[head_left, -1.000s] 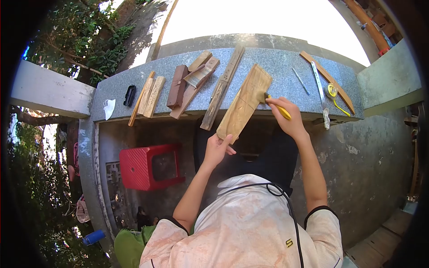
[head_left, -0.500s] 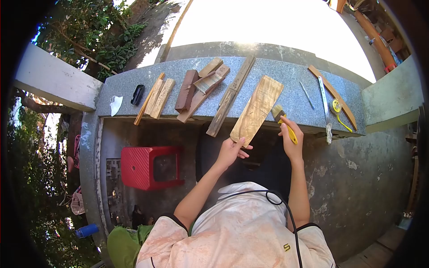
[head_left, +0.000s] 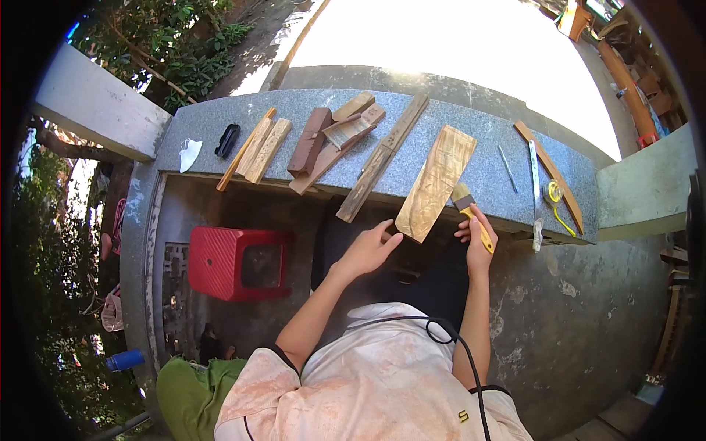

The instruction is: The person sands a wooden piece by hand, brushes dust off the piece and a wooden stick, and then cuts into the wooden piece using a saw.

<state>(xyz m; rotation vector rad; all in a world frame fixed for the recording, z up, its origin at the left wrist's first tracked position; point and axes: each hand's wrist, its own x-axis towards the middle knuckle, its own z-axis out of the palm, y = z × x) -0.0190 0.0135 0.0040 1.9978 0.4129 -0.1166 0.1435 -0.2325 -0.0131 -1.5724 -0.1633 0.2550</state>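
Observation:
A pale wooden board [head_left: 439, 180] with streaked grain lies at a slant on the stone bench, its near end jutting past the front edge. My left hand [head_left: 369, 251] is just left of that near end, fingers apart and nothing in them. A flat paintbrush [head_left: 466, 202] with a yellow handle is gripped in my right hand [head_left: 480, 246]. Its pale bristles point up and away, close to the board's right edge. Left of the board lies a long, worn wooden strip [head_left: 382, 163], which also overhangs the bench front.
On the grey bench [head_left: 482, 165] are reddish-brown wood blocks [head_left: 310, 143], light sticks [head_left: 262, 153], a black object [head_left: 227, 140] and a white mask [head_left: 190, 154]. To the right lie a pen [head_left: 507, 167], a ruler [head_left: 535, 173] and a tape measure [head_left: 553, 192]. A red stool [head_left: 213, 261] stands below.
My left hand has let go of the board's near end and drawn back to the left. The brush stays in my right hand, slightly lower. The view has shifted a little.

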